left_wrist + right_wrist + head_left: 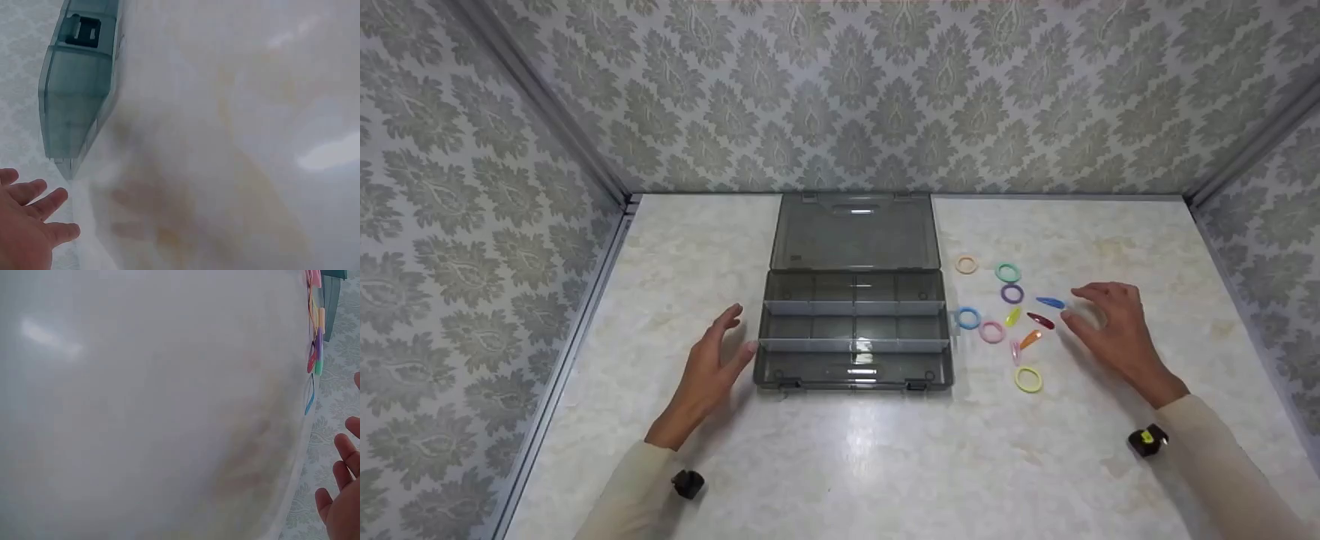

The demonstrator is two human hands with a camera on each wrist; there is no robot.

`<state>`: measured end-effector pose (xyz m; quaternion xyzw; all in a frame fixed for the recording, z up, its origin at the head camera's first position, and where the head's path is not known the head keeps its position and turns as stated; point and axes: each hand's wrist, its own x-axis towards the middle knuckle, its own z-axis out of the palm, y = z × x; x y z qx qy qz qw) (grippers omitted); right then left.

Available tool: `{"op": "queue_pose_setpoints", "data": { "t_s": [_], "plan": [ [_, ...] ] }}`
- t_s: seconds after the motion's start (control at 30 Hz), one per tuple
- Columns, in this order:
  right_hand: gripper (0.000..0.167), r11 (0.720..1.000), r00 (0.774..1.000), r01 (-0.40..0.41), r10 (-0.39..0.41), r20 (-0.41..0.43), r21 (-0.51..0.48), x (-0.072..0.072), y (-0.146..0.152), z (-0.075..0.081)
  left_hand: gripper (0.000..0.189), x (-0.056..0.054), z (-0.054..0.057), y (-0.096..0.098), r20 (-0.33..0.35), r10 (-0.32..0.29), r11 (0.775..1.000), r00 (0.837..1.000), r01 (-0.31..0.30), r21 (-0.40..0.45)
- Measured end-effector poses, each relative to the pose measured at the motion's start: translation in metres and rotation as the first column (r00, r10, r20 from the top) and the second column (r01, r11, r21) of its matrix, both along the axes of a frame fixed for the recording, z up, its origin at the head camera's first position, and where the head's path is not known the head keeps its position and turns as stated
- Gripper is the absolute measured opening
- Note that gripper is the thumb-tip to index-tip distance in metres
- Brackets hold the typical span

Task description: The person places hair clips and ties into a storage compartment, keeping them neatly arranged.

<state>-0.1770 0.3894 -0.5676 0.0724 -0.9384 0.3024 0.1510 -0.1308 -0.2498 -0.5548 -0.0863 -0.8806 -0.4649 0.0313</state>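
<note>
Having left hand point(709, 371) beside open divided case point(814, 363), right hand point(1114, 330) beside five clips point(1041, 321) and six rings point(1008, 280), seemingly spaced for easy picking, we show each grip spread, empty.

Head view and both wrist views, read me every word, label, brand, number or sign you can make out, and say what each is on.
No text can be read in any view.
Open lid of the box: a small dark mark near its lower left corner, too small to read.
Black device with a yellow patch: no legible lettering.
Clips and rings: no lettering visible.
</note>
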Motion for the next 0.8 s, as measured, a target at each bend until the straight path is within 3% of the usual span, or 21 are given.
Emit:
{"op": "queue_pose_setpoints", "data": {
  "t_s": [0.17,0.43,0.6,0.8],
  "plan": [
    [0.036,0.999,0.997,0.022,-0.019,0.077,-0.037,0.001,-0.006,-0.004,0.074,0.001,-0.006,0.008,-0.01,-0.025,0.998,1.0,0.026,0.055],
    [0.026,0.996,0.997,-0.031,0.037,0.07,-0.086,0.0,-0.007,-0.01,0.078,0.006,-0.016,0.016,0.025,-0.03,0.986,0.999,0.026,0.166],
    [0.02,0.986,0.995,-0.054,0.067,0.078,-0.161,-0.001,-0.01,-0.011,0.079,0.013,-0.02,0.022,0.085,-0.004,0.988,0.996,-0.01,0.156],
    [0.024,0.973,0.989,-0.009,0.043,0.143,-0.232,-0.002,-0.014,-0.015,0.082,0.018,-0.024,0.03,0.111,0.014,0.986,0.994,-0.032,0.165]
  ]
}}
